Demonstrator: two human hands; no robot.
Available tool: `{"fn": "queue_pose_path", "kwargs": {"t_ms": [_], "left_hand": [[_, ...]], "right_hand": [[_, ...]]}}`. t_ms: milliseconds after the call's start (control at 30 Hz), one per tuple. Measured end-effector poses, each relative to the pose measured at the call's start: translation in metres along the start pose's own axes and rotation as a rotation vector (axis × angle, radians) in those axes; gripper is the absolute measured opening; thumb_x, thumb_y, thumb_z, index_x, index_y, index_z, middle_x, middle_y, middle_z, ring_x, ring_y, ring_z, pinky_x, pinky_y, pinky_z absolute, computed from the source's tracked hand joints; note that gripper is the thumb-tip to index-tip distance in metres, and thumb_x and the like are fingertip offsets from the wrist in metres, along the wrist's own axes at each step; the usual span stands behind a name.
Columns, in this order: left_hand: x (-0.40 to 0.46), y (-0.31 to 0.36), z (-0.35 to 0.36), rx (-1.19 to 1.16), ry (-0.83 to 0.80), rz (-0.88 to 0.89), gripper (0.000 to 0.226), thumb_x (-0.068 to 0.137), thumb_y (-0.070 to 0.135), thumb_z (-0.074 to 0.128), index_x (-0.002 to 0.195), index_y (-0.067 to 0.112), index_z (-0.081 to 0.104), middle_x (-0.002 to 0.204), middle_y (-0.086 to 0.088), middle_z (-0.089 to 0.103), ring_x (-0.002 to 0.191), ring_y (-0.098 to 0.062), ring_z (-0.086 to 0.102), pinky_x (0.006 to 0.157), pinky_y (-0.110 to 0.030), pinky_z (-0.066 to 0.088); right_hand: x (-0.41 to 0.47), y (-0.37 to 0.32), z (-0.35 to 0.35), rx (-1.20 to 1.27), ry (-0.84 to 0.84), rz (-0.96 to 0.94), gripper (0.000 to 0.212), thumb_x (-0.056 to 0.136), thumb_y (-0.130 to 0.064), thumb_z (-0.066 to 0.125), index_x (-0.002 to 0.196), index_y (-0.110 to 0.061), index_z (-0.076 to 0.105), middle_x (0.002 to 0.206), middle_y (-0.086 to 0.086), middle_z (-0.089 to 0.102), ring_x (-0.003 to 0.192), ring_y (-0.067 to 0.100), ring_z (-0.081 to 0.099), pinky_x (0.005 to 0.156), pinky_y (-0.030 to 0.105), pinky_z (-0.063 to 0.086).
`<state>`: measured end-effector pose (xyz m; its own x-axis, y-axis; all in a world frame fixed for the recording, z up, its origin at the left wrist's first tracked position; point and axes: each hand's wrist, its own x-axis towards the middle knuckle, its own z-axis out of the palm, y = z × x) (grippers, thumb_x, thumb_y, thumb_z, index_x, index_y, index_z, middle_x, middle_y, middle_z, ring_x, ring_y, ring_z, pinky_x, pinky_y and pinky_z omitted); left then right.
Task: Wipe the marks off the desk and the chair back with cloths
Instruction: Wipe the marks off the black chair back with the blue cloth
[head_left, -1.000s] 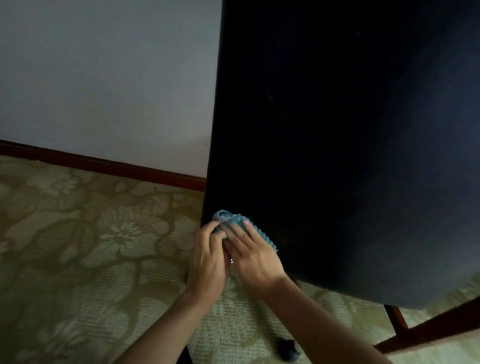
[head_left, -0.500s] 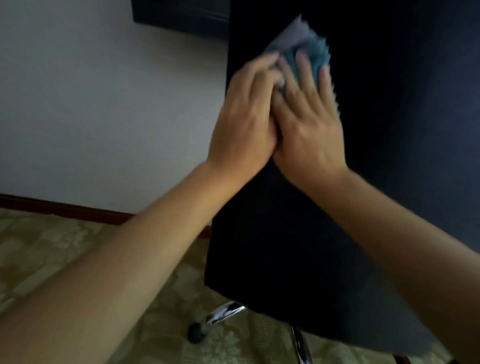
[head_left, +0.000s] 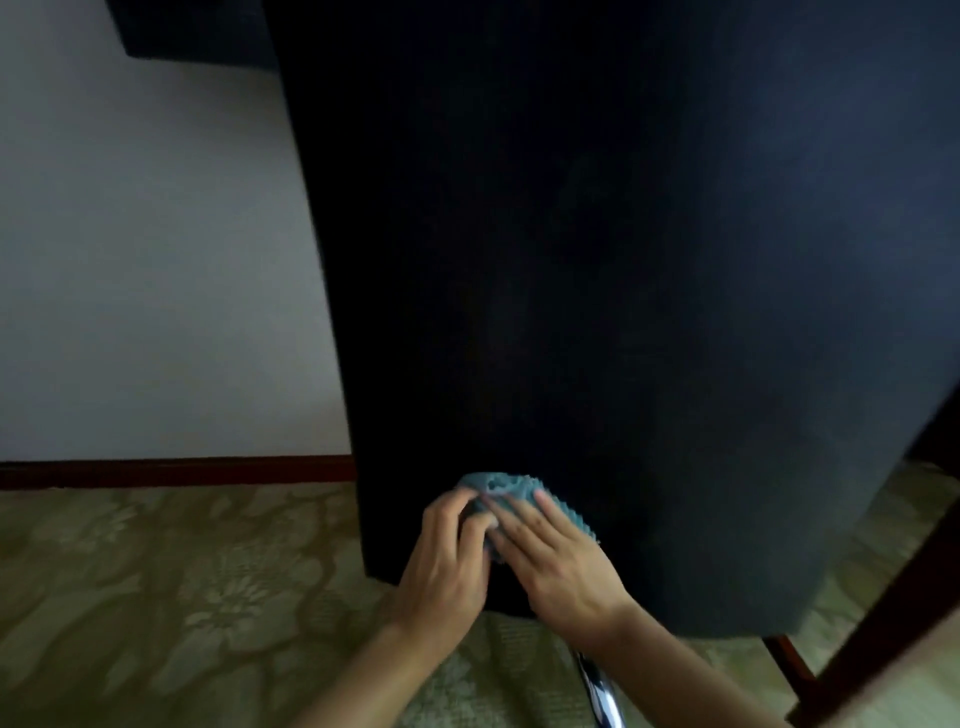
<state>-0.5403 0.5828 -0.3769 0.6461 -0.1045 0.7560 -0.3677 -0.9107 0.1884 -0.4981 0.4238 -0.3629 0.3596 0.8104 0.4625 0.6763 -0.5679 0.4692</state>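
The dark chair back (head_left: 597, 260) fills most of the view, upright in front of me. A blue cloth (head_left: 501, 486) is pressed flat against its lower part, near the bottom left corner. My left hand (head_left: 447, 561) and my right hand (head_left: 561, 561) lie side by side on the cloth, fingers pointing up and holding it to the fabric. Most of the cloth is hidden under my fingers. No marks can be made out on the dark fabric.
A pale wall (head_left: 156, 260) with a dark red skirting board (head_left: 171, 470) stands to the left. Patterned green carpet (head_left: 156, 597) covers the floor. A chrome chair leg (head_left: 600, 691) shows below my wrists. Dark wooden furniture legs (head_left: 883, 613) stand at the right.
Both hands have slid the cloth down the chair back, from near its top half a second ago to its lower edge now. One second ago they were also low.
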Motion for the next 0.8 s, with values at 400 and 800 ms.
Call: {"fn": "queue_pose_path", "kwargs": {"t_ms": [400,800], "left_hand": [[0.224,0.147,-0.07,-0.187,0.284,0.505,0.028,0.098,0.001,0.041,0.11,-0.009,0.065,0.126,-0.027,0.059,0.117,-0.038,0.055,0.112,-0.037,0.038],[0.167,0.206,0.042,0.439,-0.272,1.077,0.055,0.098,0.013,0.017,0.133,0.005,0.058,0.127,-0.009,0.064,0.122,-0.023,0.058,0.108,-0.034,0.042]], "right_hand": [[0.016,0.164,-0.144,-0.026,0.612,0.53,0.046,0.088,-0.003,0.056,0.133,0.006,0.052,0.147,0.028,0.038,0.143,0.039,0.017,0.12,0.052,0.016],[-0.075,0.076,-0.01,0.509,0.647,1.352,0.056,0.096,-0.008,0.057,0.144,0.01,0.033,0.153,0.029,0.027,0.145,0.043,0.019,0.118,0.057,0.018]]}}
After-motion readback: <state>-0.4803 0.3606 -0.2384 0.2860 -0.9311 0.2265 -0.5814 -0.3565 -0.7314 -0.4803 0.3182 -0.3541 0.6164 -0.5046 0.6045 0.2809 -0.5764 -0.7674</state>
